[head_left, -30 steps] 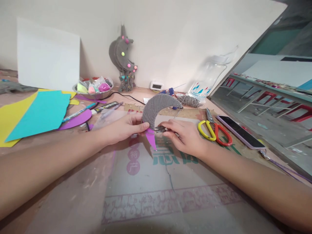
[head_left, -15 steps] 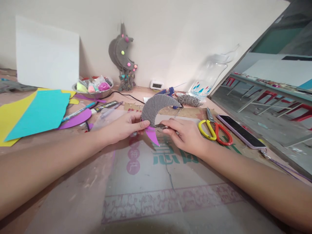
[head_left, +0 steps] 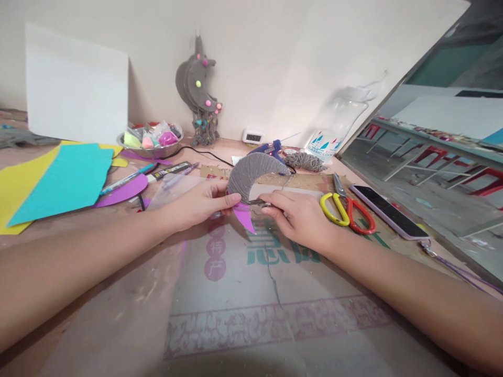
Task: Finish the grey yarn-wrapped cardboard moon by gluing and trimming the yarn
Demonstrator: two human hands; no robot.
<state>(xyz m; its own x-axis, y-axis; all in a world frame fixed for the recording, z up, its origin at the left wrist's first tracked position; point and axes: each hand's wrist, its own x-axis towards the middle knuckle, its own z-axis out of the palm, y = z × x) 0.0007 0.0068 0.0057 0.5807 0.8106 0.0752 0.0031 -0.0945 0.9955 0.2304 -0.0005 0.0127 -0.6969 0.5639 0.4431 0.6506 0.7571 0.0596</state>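
- Gripping crescent [head_left: 244,175] with left hand [head_left: 210,200] — clamped on lower end, thumb across front, fingers behind.
- Holding crescent up over plastic sheet [head_left: 231,309], about mid-view, upper tip pointing right.
- Showing grey wrapping on most of crescent; exposing purple tip [head_left: 244,217] below left thumb, pointing down.
- Pinching grey bit [head_left: 258,202] in right hand [head_left: 298,214], thumb and forefinger together on it, just beside crescent's lower end; being too small to identify.
- Seeing scissors [head_left: 349,209] lying just right of right hand, yellow and red handles nearest, blade pointing away.
- Seeing phone [head_left: 387,212] lying right of scissors, screen up, strap [head_left: 451,262] trailing off near end.
- Spotting glue gun [head_left: 271,149] behind crescent, partly hidden; grey yarn [head_left: 304,161] lying bundled to its right, near bottle [head_left: 334,125].
- Spotting clock [head_left: 252,137] at foot of wall [head_left: 275,73] — digits too blurry to read.
- Seeing ornament [head_left: 198,86] against wall, grey with coloured balls, strands dangling.
- Seeing bowl [head_left: 151,153] left of ornament, holding coloured lumps [head_left: 168,138].
- Spotting purple piece [head_left: 126,192] left of left hand, beside pen [head_left: 128,179].
- Seeing blue sheet [head_left: 65,183] overlapping yellow sheet [head_left: 23,173] farther left, white board [head_left: 76,81] standing behind.
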